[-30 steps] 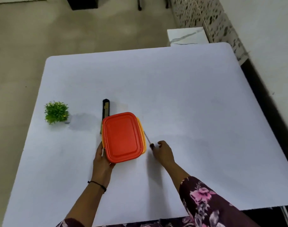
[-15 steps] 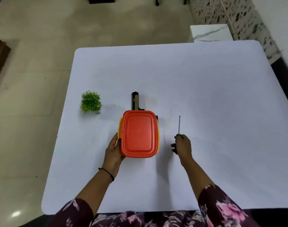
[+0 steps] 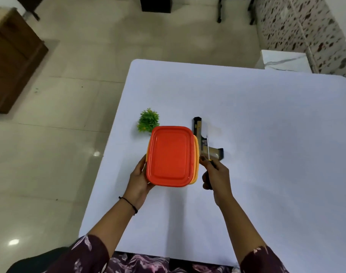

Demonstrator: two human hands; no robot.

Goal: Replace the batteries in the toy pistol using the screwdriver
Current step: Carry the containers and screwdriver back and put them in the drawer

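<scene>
well, a white table fills the right and centre of the frame, with pale floor tiles to the left, a brown cabinet at the upper left and a speckled wall at the upper right. a small green plant sits left of centre on the table. my left hand comes up from the lower middle, fingers wrapped around the near left corner of a box with an orange lid, held above the table. my right hand is just right of the box, fingers closed on the screwdriver, whose thin shaft points up the frame, away from me. the pistol lies flat on the table just right of the box, its barrel running up the frame, its grip jutting to the right; the screwdriver shaft crosses over it.
</scene>
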